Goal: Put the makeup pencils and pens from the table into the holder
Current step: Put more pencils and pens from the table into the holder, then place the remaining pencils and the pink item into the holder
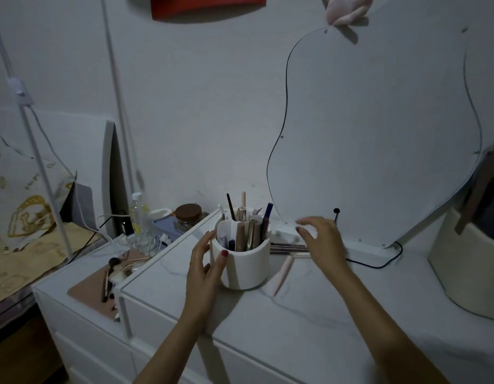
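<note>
A white round holder stands on the white table, filled with several upright pencils and pens. My left hand cups its left side, thumb against the wall and fingers curled around it. Just right of the holder my right hand hovers with fingers spread and nothing in it. Below that hand, several dark pencils lie flat in a row behind the holder. A pale pink pen lies slanted on the table to the holder's right.
A wavy-edged mirror leans on the wall behind, with a black cable at its base. A cream container stands at the right. On the lower left cabinet lie a pink mat, brushes, a bottle and a jar.
</note>
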